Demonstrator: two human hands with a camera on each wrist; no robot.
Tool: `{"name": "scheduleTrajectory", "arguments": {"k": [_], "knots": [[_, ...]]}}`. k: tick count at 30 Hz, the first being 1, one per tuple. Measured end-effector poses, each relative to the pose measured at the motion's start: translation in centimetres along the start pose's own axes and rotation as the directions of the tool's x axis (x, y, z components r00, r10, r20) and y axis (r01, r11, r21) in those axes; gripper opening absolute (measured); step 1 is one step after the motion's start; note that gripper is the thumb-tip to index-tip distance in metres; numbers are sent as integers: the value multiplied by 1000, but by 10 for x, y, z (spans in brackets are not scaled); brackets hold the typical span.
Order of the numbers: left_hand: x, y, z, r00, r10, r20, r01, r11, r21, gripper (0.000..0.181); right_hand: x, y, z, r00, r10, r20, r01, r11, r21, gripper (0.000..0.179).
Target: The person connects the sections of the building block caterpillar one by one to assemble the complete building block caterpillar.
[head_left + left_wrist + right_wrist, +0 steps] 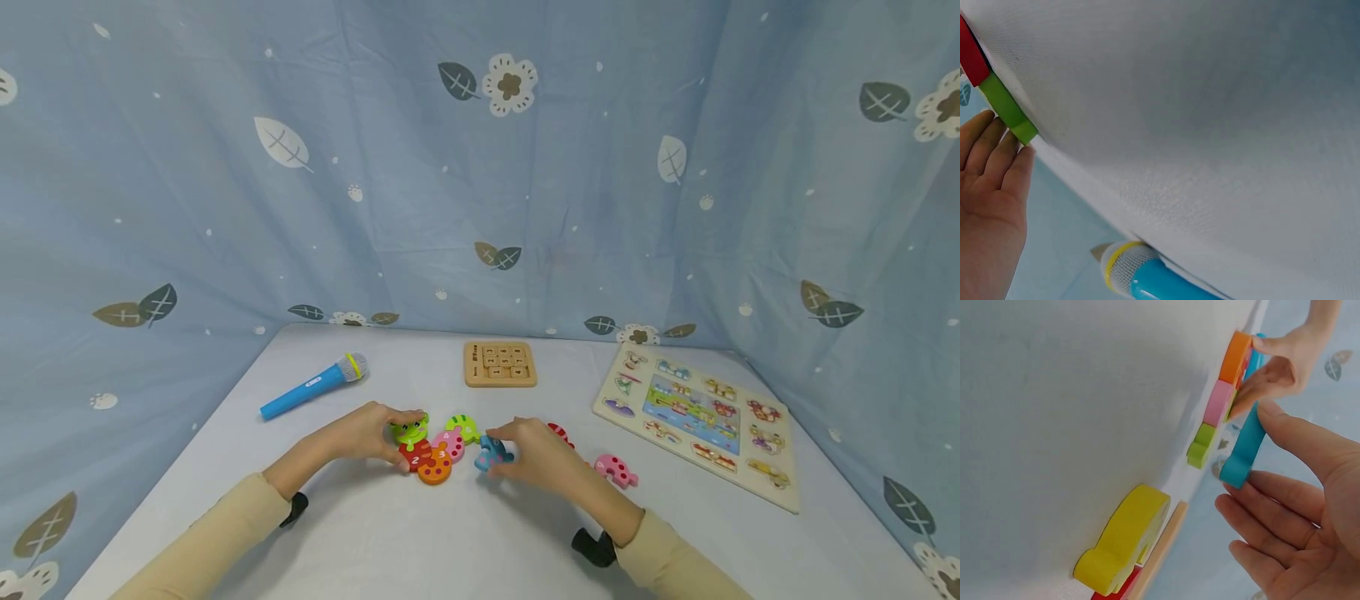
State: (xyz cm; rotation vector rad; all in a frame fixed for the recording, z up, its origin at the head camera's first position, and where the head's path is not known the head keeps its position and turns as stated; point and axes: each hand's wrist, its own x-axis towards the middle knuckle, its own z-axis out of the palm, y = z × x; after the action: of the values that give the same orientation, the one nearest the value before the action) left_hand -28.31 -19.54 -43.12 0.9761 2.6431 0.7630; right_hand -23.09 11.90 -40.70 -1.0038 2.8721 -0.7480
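Note:
My left hand [367, 433] grips the left end of a row of joined wooden caterpillar puzzle pieces. Its fingers lie by the green smiling head piece [410, 430] and its thumb by the red piece [417, 455]. Orange [435, 467], pink [448, 444] and light green [462, 428] pieces continue the row. Just right of them, my right hand [536, 454] pinches a blue puzzle piece [1246, 445] between thumb and fingers, raised off the table. A yellow piece [1124, 534] lies near the right hand in the right wrist view; that hand mostly hides it in the head view.
A loose pink spotted piece [615, 470] and a red striped piece [560, 433] lie right of the right hand. Behind stand a blue toy microphone [311, 389], a wooden number slide puzzle [500, 364] and a picture puzzle board [705, 425]. A patterned curtain [405, 208] backs the white table.

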Motion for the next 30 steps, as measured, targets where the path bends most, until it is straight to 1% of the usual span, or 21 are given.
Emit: {"name": "scheduleTrajectory", "arguments": {"k": [5, 14, 23, 30], "knots": [[0, 1, -1, 1000, -3, 6, 3, 1000, 2, 84, 4, 0, 1, 999, 24, -29, -24, 1000, -14, 51], [0, 1, -1, 1000, 4, 7, -4, 1000, 7, 83, 11, -1, 2, 995, 90, -39, -91, 995, -37, 49], [0, 0, 0, 1000, 2, 7, -2, 1000, 3, 83, 19, 1, 6, 995, 96, -38, -98, 993, -58, 48], [-1, 2, -1, 1000, -3, 5, 3, 1000, -8, 83, 27, 4, 13, 991, 129, -26, -131, 990, -56, 49]]}}
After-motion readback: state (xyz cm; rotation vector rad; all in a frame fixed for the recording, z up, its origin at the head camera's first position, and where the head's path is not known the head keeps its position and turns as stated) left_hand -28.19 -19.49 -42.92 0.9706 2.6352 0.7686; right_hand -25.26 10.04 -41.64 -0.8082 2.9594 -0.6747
